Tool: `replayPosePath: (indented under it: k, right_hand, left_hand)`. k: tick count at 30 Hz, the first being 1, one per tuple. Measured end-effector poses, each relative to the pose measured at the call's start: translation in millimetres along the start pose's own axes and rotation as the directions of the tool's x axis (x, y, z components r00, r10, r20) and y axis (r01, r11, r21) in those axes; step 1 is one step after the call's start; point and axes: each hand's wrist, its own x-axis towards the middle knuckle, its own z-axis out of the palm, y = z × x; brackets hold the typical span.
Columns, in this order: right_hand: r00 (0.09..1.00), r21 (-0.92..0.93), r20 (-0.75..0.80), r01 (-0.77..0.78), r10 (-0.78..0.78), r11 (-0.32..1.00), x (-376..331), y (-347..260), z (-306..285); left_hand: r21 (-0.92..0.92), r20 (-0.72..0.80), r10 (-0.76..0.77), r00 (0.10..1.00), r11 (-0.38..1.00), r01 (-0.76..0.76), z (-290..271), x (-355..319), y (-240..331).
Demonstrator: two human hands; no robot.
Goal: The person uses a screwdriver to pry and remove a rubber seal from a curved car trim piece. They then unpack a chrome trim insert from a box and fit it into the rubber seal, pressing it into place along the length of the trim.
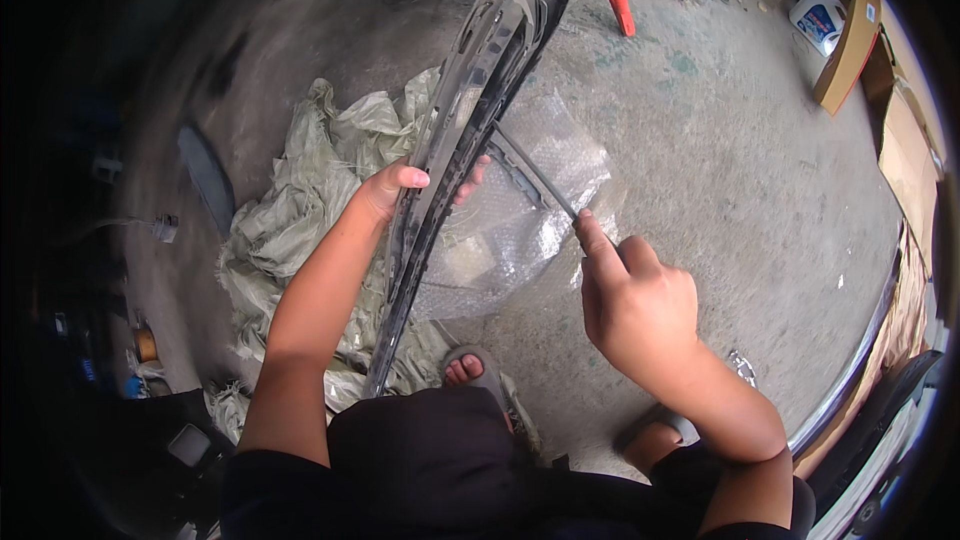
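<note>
While apparently bracing long dark panel across centre, twelve to seven o'clock, with left hand, fingers parted only to panel thickness, grips thin rod in closed right hand at four o'clock, forefinger extended, probably for aiming; cannot confirm tip contact.

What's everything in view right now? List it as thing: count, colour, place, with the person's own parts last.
long panel: one, grey and black, upright in the middle
thin rod tool: one, dark, right of the panel
bubble wrap: one visible spread, clear, floor behind the rod
crumpled sheeting: count unclear, pale green, floor left
red handle: one, red, top
jug: one, white, upper right
cardboard: several pieces, brown, right
sandals: two, grey, below
left hand: one, bare, gripping the panel
right hand: one, bare, holding the rod
Dark edges: unreadable
</note>
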Motion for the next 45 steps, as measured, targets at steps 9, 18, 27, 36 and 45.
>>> replayPosePath:
  k: [9, 18, 27, 36, 45]
  right_hand:
    - [0.963, 0.513, 0.056, -0.254, 0.263, 0.820, 15, -22, 38]
    - [0.781, 0.876, 0.482, -0.420, 0.397, -0.237, 15, -54, 80]
    - [0.860, 0.920, 0.265, -0.362, 0.436, 0.153, 12, -60, 74]
    - [0.927, 0.505, 0.188, -0.374, 0.324, 0.778, -8, -41, 45]
    - [0.945, 0.518, 0.142, -0.324, 0.294, 0.792, -5, -29, 60]
  left_hand:
    - [-0.028, -0.153, -0.037, 0.988, 0.999, 0.033, -6, -2, 2]
    - [-0.047, -0.109, -0.018, 0.994, 0.999, 0.013, -14, 0, 7]
    - [-0.116, -0.114, 0.031, 0.993, 0.992, -0.044, -15, -6, 5]
    - [0.022, -0.227, -0.040, 0.973, 0.999, 0.046, -32, -11, -11]
    - [-0.037, -0.132, -0.056, 0.990, 0.998, 0.051, -33, -2, -16]
